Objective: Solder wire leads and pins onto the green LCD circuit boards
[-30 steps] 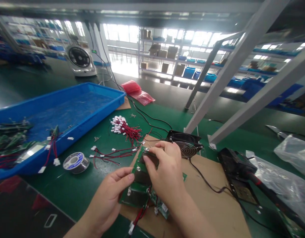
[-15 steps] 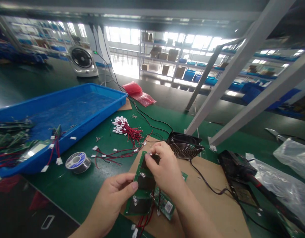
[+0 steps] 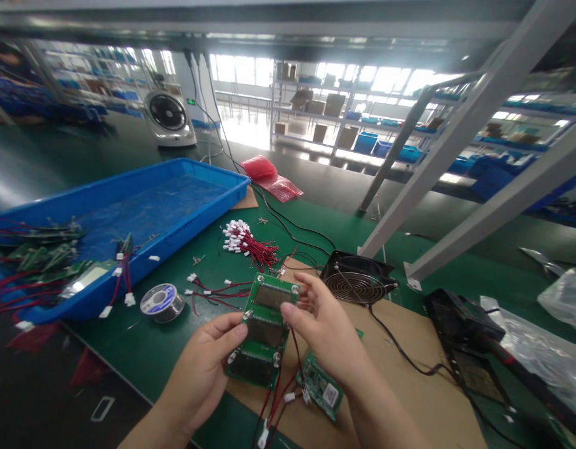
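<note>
A green circuit board [image 3: 262, 342] with three dark rectangular displays and small clear parts along its edges is held up, tilted, between my hands. My left hand [image 3: 201, 365] pinches its left edge, thumb on the face. On the opposite edge, my right hand [image 3: 327, 327] has its thumb on the face and its fingers partly behind. Red and black wires with white connectors [image 3: 264, 433] hang below the board. Just under my right hand, another green board [image 3: 321, 388] with a white label lies on the cardboard sheet [image 3: 400, 368].
A blue tray [image 3: 198, 215] with wired boards stands left. Near it are a solder spool [image 3: 162, 304] and a bundle of white-plugged wires [image 3: 250, 245]. A black fan [image 3: 357, 277], grey metal posts [image 3: 437, 156], a black-handled tool [image 3: 517, 362] and plastic bags [image 3: 522, 330] occupy the right.
My right hand has moved from the board's top edge down to its right edge, uncovering the top display. The board now faces me more fully. The whole view has shifted slightly.
</note>
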The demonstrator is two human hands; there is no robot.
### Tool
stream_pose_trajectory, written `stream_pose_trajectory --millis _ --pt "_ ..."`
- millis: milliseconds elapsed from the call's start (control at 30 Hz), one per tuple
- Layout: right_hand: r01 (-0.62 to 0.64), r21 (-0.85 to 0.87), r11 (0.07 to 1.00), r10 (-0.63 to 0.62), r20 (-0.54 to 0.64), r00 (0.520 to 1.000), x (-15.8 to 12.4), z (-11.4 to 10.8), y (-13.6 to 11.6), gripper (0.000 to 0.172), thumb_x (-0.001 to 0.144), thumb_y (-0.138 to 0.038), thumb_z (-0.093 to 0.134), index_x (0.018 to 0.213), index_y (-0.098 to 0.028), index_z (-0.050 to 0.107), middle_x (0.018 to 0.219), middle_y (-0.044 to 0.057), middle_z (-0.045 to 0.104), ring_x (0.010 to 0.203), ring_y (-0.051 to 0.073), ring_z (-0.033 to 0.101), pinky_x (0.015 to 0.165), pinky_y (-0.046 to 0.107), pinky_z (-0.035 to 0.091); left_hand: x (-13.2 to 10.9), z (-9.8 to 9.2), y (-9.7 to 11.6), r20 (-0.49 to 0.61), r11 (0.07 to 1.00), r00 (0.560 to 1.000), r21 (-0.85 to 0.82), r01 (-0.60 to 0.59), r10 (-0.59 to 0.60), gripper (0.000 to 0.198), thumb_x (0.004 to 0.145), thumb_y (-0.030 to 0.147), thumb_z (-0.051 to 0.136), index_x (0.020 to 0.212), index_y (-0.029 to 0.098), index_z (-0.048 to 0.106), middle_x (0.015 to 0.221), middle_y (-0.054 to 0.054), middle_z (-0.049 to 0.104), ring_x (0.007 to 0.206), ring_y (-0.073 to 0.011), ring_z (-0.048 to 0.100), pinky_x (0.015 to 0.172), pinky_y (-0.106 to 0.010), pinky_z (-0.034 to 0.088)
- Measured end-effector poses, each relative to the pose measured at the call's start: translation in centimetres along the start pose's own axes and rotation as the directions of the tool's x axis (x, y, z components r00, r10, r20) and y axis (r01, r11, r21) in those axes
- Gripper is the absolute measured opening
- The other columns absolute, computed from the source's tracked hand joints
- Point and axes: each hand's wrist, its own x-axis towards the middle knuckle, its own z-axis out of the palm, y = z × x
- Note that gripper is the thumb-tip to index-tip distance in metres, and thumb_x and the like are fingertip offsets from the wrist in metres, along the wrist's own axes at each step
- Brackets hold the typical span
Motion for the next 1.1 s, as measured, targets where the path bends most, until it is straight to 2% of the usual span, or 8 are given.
stream_pose_trajectory --millis 167,200,300,433,533,633,833,1100 --pt "0.186 -0.419 0.889 -0.360 -0.387 0.849 1.0 -1.6 -1.6 0.018 0.076 -0.029 0.053 0.061 -0.019 0.053 0.084 0.005 0.060 0.084 0.018 0.056 0.080 0.037 0.042 0.7 -1.0 0.3 -0.059 1.000 0.998 0.027 -0.004 0.006 0.014 0.067 0.017 0.067 0.080 0.013 0.065 0.069 -0.004 0.069 0.058 -0.0161 0.063 0.054 -0.024 0.050" --pt "0.212 -0.497 0.842 -0.419 -0.353 0.836 1.3 -1.9 -2.0 0.009 0.073 -0.026 0.055 0.070 -0.018 0.057 0.092 0.007 0.060 0.090 0.020 0.055 0.083 0.039 0.041 0.8 -1.2 0.4 -0.066 1.000 0.998 0.030 -0.005 0.007 0.013 0.067 0.017 0.066 0.080 0.013 0.065 0.070 -0.004 0.069 0.057 -0.0162 0.063 0.054 -0.025 0.050" --pt "0.244 -0.559 0.792 -0.404 -0.182 0.896 2.1 -2.2 -2.5 0.048 0.066 -0.029 0.063 0.110 -0.014 0.050 0.123 0.015 0.046 0.112 0.027 0.044 0.092 0.047 0.035 1.1 -1.9 0.5 -0.064 1.000 0.998 -0.007 -0.005 0.005 0.012 0.068 0.015 0.064 0.080 0.012 0.065 0.071 -0.005 0.070 0.060 -0.0171 0.064 0.057 -0.026 0.051" --pt "0.234 -0.451 0.861 -0.355 -0.206 0.912 2.5 -1.7 -2.0 0.015 0.075 -0.032 0.054 0.071 -0.018 0.057 0.092 0.007 0.062 0.093 0.023 0.056 0.089 0.048 0.037 1.3 -2.5 0.6 -0.061 0.999 0.998 -0.038 0.004 -0.007 0.011 0.068 0.015 0.061 0.078 0.011 0.066 0.070 -0.005 0.070 0.062 -0.0177 0.064 0.061 -0.027 0.051" --pt "0.193 -0.266 0.944 -0.245 -0.181 0.952 2.6 -1.2 -1.1 0.030 0.070 -0.026 0.059 0.097 -0.017 0.051 0.099 0.008 0.058 0.088 0.019 0.057 0.083 0.041 0.043 1.4 -2.5 0.9 -0.053 1.000 0.999 -0.030 0.006 -0.008 0.013 0.069 0.015 0.061 0.079 0.011 0.067 0.072 -0.006 0.070 0.062 -0.0178 0.064 0.061 -0.027 0.051" --pt "0.106 -0.098 0.989 -0.103 0.036 0.994 2.7 -0.8 -0.2 0.057 0.069 -0.033 0.061 0.118 -0.015 0.038 0.114 0.013 0.049 0.093 0.019 0.054 0.083 0.038 0.043 1.2 -2.1 1.5 -0.036 1.000 0.999 -0.015 0.009 -0.009 0.012 0.068 0.014 0.062 0.078 0.011 0.067 0.072 -0.007 0.070 0.062 -0.0178 0.064 0.060 -0.026 0.051" --pt "-0.128 0.132 0.983 0.071 0.368 0.927 2.7 -0.5 0.2 0.030 0.066 -0.027 0.065 0.093 -0.016 0.058 0.086 0.005 0.061 0.077 0.016 0.056 0.072 0.033 0.045 0.9 -0.5 3.0 0.120 0.964 0.989 0.259 0.055 -0.088 0.018 0.068 0.016 0.065 0.085 0.010 0.067 0.070 -0.008 0.070 0.057 -0.0153 0.063 0.055 -0.022 0.049" --pt "-0.132 0.285 0.949 0.063 0.240 0.969 2.2 -1.1 1.2 0.026 0.071 -0.036 0.057 0.086 -0.015 0.054 0.079 0.003 0.061 0.067 0.013 0.056 0.065 0.029 0.046 0.5 -0.2 2.5 0.342 0.973 0.939 0.204 -0.111 0.035 0.053 0.067 0.033 0.067 0.116 0.018 0.052 0.110 -0.010 0.061 0.103 -0.0279 0.054 0.089 -0.038 0.041"
